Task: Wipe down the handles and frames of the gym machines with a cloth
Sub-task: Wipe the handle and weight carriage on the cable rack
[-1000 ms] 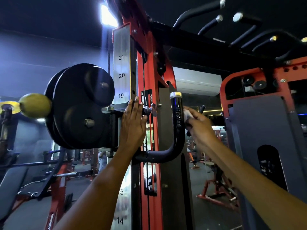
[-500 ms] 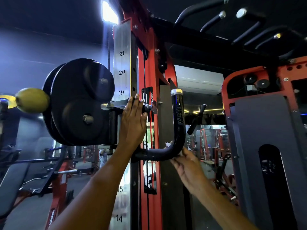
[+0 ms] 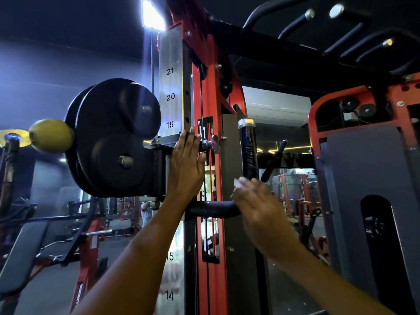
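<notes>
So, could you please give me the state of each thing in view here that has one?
left hand: open, flat against the carriage beside the numbered post.
right hand: blurred, holding a white cloth at the bend of the handle.
black handle: upright section bare, lower bend covered by the hand.
weight plates: loaded on their peg.
ceiling light: on.

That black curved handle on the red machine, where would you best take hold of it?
Grip the upright part of the handle, below its metal cap, coming from the right. It stands free there, round enough for fingers to wrap. The lower bend is taken by the right hand with the cloth.
</notes>
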Motion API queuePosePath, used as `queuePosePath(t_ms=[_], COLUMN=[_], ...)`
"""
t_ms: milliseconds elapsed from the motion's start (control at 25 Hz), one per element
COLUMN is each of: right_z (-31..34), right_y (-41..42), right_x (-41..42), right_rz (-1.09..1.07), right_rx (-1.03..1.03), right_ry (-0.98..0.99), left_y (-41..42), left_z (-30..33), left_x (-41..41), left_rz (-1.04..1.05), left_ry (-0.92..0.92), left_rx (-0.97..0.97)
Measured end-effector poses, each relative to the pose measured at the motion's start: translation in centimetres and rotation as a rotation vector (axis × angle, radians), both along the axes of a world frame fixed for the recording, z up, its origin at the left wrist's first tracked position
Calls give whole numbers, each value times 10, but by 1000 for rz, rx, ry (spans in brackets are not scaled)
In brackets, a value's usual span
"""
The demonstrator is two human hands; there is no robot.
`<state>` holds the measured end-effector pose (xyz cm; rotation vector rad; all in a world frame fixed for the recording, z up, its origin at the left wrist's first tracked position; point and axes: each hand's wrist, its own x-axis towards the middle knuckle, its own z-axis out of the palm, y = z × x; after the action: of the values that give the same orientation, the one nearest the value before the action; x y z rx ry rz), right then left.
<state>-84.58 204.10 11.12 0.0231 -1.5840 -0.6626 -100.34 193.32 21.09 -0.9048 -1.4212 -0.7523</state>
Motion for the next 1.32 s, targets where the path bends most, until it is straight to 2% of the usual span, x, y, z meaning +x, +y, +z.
queuePosePath(t_ms=[160, 280, 360, 480, 560, 680, 760, 800, 840, 880, 1000, 1040, 1080, 1160, 1320], right_z=[-3, 4, -6, 0, 5, -9, -27, -37, -45, -49, -31, -22, -15, -7, -14], right_y=[-26, -14, -23, -43, -37, 9, 42, 54, 56, 49, -4, -23, -42, -73, -85], right_x=[-17, 0, -8, -47, -56, -27, -1, 6, 10, 9, -10, -18, -26, -43, -59], right_rz=[128, -49, -131, 71, 99, -34, -70, -27, 89, 279, 1146, 1413, 1557, 1653, 1832], right_rx=[7, 15, -21, -89, 54, 395, 463, 377, 175, -147, -1240, -1500, -1682, -1946, -2114], right_ry=[-136, -5, 16, -113, -186, -233, -305, -348, -351, -300, 211, 320, 368, 376, 93], left_y=[-4, -8, -6, -3, -4, -5, -4, -3, -3, -3, -5, -5, -6, -7, -6], left_z=[1, 2, 2, 1, 1, 2, 0, 0, -1, -2, -1, -1, -1, -2, -3], left_x=[3, 2, 1, -1, -1, -1, -1, -1, -2, -2, 0, 1, 1, 2, 2], left_rz=[-22, -15, -14, -26, -24, -35, -42, -44, -41, -32, -23, -26, -28, -28, -26], left_ry=[-2, -13, 1, -5, -14, 15, 20, 17, 13, 8, 2, 3, 7, 18, 16], left_rx=[-40, -71, -49, -49, -55, -38, -37, -41, -46, -49, -50, -52, -56, -59, -57])
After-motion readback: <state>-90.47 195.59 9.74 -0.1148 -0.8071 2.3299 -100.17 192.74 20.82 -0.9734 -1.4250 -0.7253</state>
